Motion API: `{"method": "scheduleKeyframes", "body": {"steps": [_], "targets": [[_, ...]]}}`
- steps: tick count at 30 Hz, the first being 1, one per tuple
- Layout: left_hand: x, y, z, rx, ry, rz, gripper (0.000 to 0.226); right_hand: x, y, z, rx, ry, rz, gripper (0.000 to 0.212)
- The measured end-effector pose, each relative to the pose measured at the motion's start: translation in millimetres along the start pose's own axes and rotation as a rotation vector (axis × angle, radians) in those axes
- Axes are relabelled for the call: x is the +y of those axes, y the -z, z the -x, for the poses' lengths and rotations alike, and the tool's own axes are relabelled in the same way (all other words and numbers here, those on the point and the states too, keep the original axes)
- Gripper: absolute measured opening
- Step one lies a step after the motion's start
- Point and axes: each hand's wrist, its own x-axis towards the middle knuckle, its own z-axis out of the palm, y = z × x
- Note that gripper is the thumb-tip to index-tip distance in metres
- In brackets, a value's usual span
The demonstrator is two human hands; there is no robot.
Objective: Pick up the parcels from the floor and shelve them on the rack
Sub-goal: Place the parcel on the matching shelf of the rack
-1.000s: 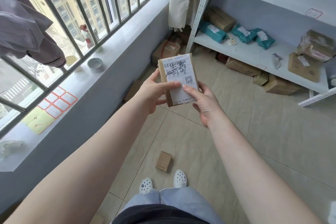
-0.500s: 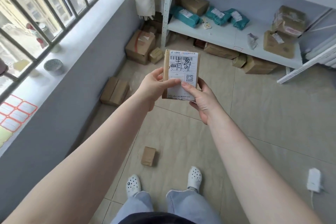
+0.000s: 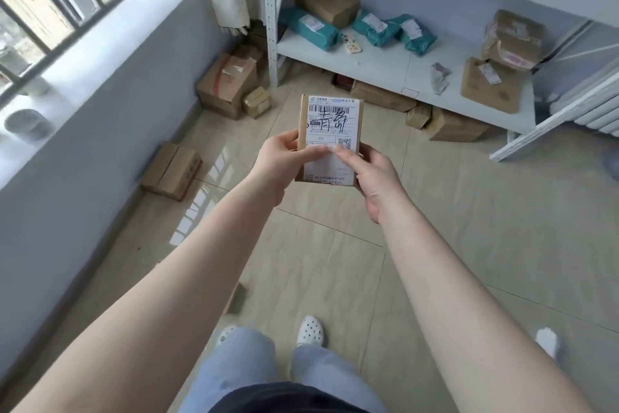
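I hold a small brown parcel (image 3: 330,121) upright in front of me, its white shipping label with a barcode and black handwriting facing me. My left hand (image 3: 283,163) grips its left edge with the thumb across the label. My right hand (image 3: 373,174) grips the lower right corner. The white rack (image 3: 378,69) stands ahead, its low shelf holding teal bags (image 3: 310,29) and brown boxes (image 3: 326,0). Another small parcel (image 3: 236,298) lies on the tiled floor near my feet, partly hidden by my left arm.
Cardboard boxes sit on the floor: one against the left wall (image 3: 172,171), a larger one (image 3: 227,84) by the rack post, several under the shelf (image 3: 452,126). A barred window and sill (image 3: 83,50) run along the left. A white radiator (image 3: 599,111) is at right.
The view has tilted down and turned right, bringing the rack's low shelf closer to centre. The parcel has turned more upright in both hands, and the grip is unchanged.
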Motion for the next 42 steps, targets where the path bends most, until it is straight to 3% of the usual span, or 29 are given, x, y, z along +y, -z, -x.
{"method": "scheduleKeyframes", "body": {"steps": [13, 20, 26, 33, 42], "targets": [[56, -55, -110, -0.066, -0.009, -0.017, 0.018, -58, 47, -95, 0.126, 0.052, -0.065, 0.031], [118, -62, -202, -0.116, -0.032, -0.044, 0.017, -116, 46, -179, 0.186, 0.121, -0.101, 0.021], [163, -72, -267, -0.151, -0.044, -0.051, 0.022, -156, 51, -240, 0.237, 0.152, -0.116, 0.028], [198, -89, -342, -0.141, -0.059, -0.038, 0.028, -191, 69, -321, 0.218, 0.142, -0.087, 0.041], [245, -122, -443, -0.085, -0.133, -0.040, 0.036, -249, 101, -435, 0.167, 0.169, -0.094, 0.042]]}}
